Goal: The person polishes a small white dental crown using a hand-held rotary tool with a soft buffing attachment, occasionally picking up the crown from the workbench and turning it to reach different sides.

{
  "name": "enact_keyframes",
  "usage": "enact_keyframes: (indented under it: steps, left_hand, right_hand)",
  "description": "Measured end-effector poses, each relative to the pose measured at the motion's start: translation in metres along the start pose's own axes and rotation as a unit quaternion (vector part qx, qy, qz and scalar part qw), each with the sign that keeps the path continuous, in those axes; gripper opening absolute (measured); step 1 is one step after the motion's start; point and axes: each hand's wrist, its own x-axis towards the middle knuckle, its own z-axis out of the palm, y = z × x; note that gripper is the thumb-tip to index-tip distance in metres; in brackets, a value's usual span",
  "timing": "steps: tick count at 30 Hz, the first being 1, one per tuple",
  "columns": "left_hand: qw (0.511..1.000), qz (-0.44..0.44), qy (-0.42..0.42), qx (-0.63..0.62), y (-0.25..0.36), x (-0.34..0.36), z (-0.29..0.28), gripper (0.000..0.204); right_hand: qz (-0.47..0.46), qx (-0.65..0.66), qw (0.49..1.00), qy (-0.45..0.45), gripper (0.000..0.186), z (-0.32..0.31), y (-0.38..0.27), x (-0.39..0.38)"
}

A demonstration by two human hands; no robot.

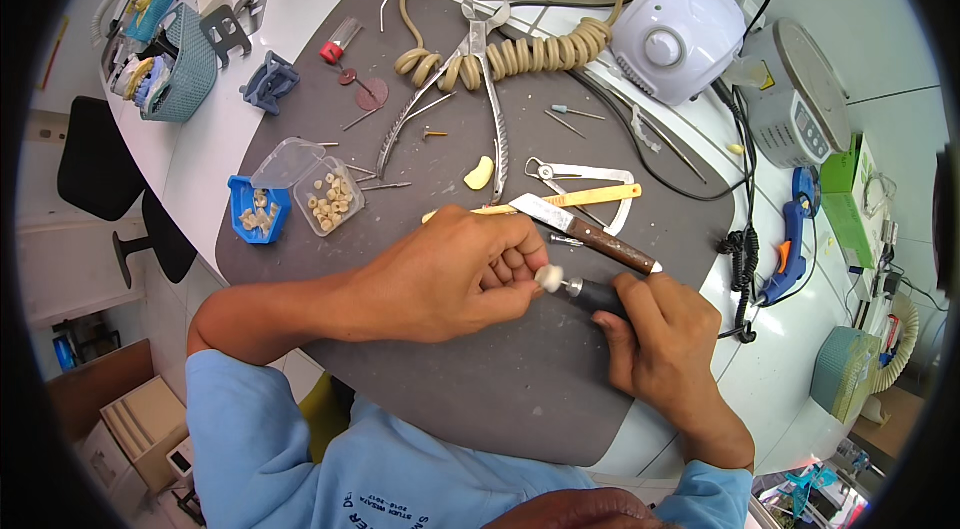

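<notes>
Near the middle of the grey mat [450,399], my right hand [668,339] grips a black rotary handpiece [598,298] with a metal collar. A small whitish, blurred tip [549,278] sits at its front end, touching or almost touching my left fingertips. My left hand [430,274] is closed in a pinch; whatever it holds is hidden by the fingers. Just beyond the hands lie a wooden-handled knife [610,247], a yellow-handled tool [595,196] and a metal caliper [618,175]. Farther off is a cream, tooth-like piece [480,173] beside open metal pliers [498,114].
At left, a clear box [330,199] and a blue container [256,213] hold small tooth-shaped pieces. Behind lie a coiled hose [540,56] and a white dome-shaped unit [680,34]. To the right are a black coiled cable [743,264] and a blue glue gun [788,251].
</notes>
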Motion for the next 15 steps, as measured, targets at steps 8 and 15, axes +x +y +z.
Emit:
enact_keyframes:
  steps: [8, 15]
  left_hand:
    - [1.0, 0.001, -0.008, 0.004, -0.0013, 0.0001, -0.0007, 0.019]
    - [1.0, -0.002, -0.012, -0.001, 0.0003, -0.0001, -0.0011, 0.02]
  right_hand:
    - [0.004, 0.002, 1.0, 0.001, 0.029, -0.001, -0.0001, 0.0]
    - [0.005, 0.009, 1.0, 0.0, 0.029, -0.001, 0.0011, -0.0005]
